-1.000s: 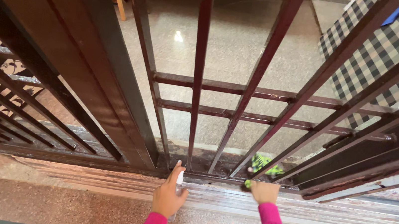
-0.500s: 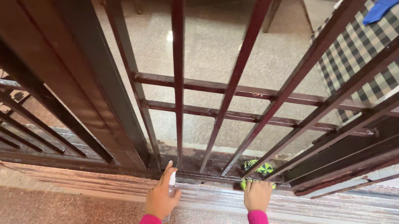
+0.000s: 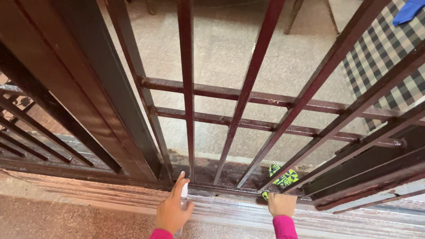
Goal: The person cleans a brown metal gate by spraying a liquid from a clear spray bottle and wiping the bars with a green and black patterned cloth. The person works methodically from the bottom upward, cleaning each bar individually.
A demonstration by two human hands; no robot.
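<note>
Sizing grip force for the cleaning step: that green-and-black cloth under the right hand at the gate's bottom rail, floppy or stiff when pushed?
Probably floppy: the cloth lies bunched and folded against the bottom rail. Likely light, since the right hand pins it with fingers alone. It may snag on the bars rather than slide.

Your view is evenly lit by soft daylight, brightest on the speckled floor (image 3: 219,56) beyond the gate bars (image 3: 185,79). The bars read dark, near silhouette at upper left. Wide-angle distortion splays them outward toward the edges. Focus is sharp throughout; shadows are faint.
</note>
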